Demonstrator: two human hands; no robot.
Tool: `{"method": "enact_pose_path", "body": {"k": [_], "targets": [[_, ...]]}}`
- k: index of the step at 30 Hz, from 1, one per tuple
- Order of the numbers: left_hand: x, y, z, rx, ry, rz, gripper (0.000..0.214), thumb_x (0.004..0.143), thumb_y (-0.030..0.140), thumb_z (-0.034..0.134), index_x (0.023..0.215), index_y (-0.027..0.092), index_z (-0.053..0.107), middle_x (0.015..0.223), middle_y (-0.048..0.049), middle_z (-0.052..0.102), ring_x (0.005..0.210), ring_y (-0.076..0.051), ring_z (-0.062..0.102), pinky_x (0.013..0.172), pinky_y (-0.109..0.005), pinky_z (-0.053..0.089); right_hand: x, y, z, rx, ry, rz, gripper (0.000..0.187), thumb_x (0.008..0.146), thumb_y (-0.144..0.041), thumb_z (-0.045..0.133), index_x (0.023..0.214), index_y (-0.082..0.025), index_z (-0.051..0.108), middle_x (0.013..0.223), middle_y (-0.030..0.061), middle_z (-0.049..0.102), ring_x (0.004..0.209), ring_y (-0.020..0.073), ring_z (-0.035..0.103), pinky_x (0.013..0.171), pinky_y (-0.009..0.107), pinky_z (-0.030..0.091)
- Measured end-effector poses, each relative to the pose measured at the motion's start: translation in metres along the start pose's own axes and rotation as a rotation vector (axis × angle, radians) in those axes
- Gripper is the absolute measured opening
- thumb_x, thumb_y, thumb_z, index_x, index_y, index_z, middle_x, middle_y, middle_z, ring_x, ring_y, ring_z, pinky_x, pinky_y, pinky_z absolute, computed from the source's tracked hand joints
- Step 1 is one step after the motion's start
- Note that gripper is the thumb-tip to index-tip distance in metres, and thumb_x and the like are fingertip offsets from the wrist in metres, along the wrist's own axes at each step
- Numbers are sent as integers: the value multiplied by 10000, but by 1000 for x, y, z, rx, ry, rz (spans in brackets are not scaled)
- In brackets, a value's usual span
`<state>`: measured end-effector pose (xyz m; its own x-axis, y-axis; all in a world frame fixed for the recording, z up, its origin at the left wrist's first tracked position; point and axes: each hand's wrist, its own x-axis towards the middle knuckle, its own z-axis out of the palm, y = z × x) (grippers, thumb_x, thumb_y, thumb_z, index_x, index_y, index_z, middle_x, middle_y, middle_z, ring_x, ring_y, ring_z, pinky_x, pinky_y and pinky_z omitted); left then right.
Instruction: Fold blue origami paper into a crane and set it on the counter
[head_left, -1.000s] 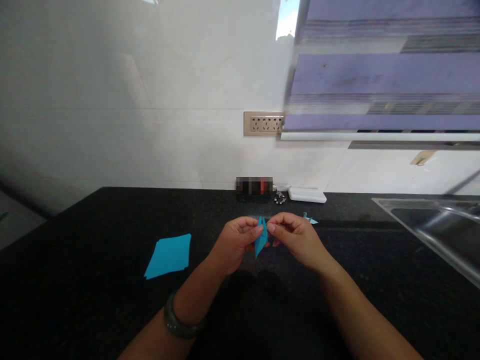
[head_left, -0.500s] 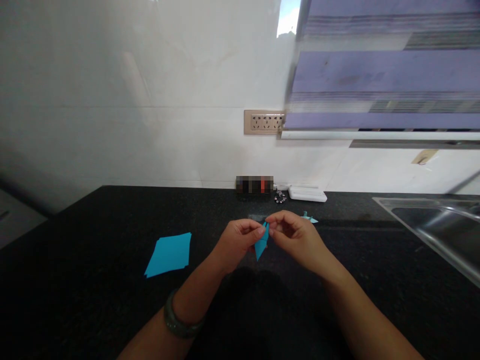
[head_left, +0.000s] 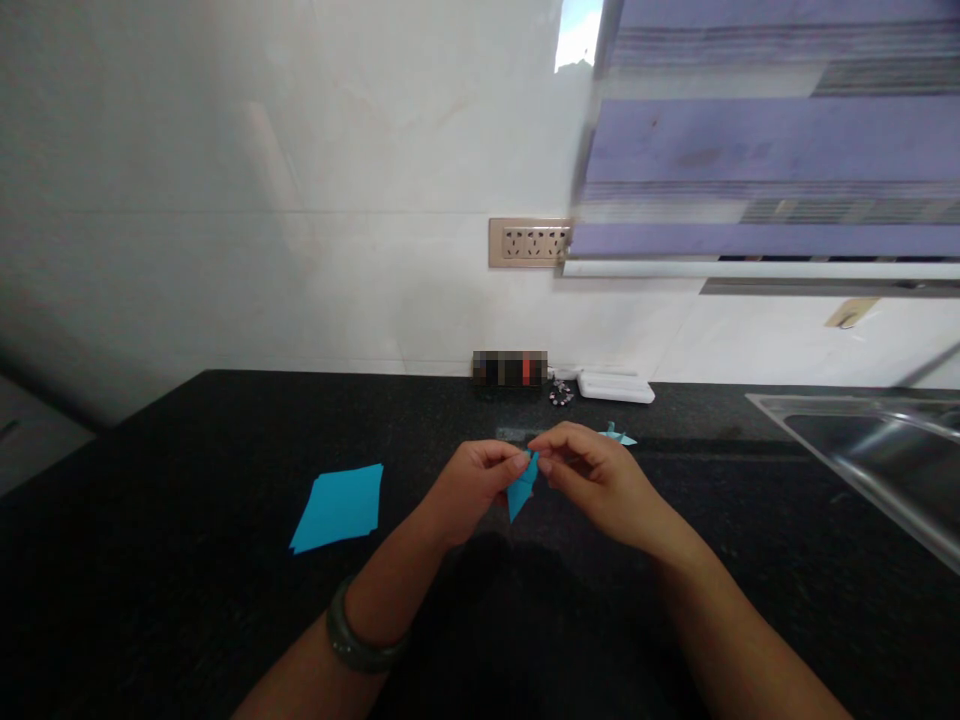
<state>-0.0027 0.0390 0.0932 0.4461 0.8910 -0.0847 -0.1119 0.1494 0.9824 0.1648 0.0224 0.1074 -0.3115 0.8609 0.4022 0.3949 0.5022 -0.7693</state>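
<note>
Left hand (head_left: 480, 487) pinches the folded blue paper (head_left: 520, 490) above the table (head_left: 187, 470), well in from its left edge; right hand (head_left: 596, 475) nips the paper's tip. Tugging too hard could tear it, imo.

Head-height view, forward and down

Folded paper (head_left: 523, 488) is held over counter (head_left: 225, 450), left hand (head_left: 472, 490) to its left, right hand (head_left: 596, 475) to its right. Paper stack (head_left: 339, 508) is laid left of folded paper, on counter. Behind folded paper, near wall (head_left: 300, 280), are set masked item (head_left: 510, 369), bead loop (head_left: 560, 393), slim case (head_left: 615, 387), left to right. Small paper figure (head_left: 621, 438) is placed behind-right; sink (head_left: 847, 474) is fitted far right.
</note>
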Motion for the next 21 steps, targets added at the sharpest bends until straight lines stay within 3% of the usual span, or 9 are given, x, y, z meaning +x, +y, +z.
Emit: {"method": "enact_pose_path", "body": {"k": [10, 17, 21], "targets": [[-1, 1, 1, 23, -42, 3, 306, 726, 414, 571, 713, 109, 599, 594, -19, 547, 521, -94, 479, 496, -212, 358, 0, 5, 1, 232, -44, 109, 151, 776, -212, 529, 920, -178, 560, 678, -6, 528, 593, 101, 493, 520, 223, 404], [-1, 4, 0, 217, -24, 83, 298, 735, 390, 560, 688, 103, 623, 562, 4, 492, 522, -86, 402, 498, -210, 314, 1, 0, 0, -91, -19, -4, 125, 720, -96, 510, 801, -187, 541, 738, -2, 525, 615, 103, 485, 540, 223, 387], [0, 2, -1, 218, -32, 89, 280, 727, 375, 570, 688, 105, 633, 567, 2, 503, 532, -92, 410, 509, -215, 312, 0, -1, -2, -177, -53, -33, 137, 715, -66, 498, 779, -186, 514, 747, 1, 523, 641, 108, 487, 565, 225, 387]]}}
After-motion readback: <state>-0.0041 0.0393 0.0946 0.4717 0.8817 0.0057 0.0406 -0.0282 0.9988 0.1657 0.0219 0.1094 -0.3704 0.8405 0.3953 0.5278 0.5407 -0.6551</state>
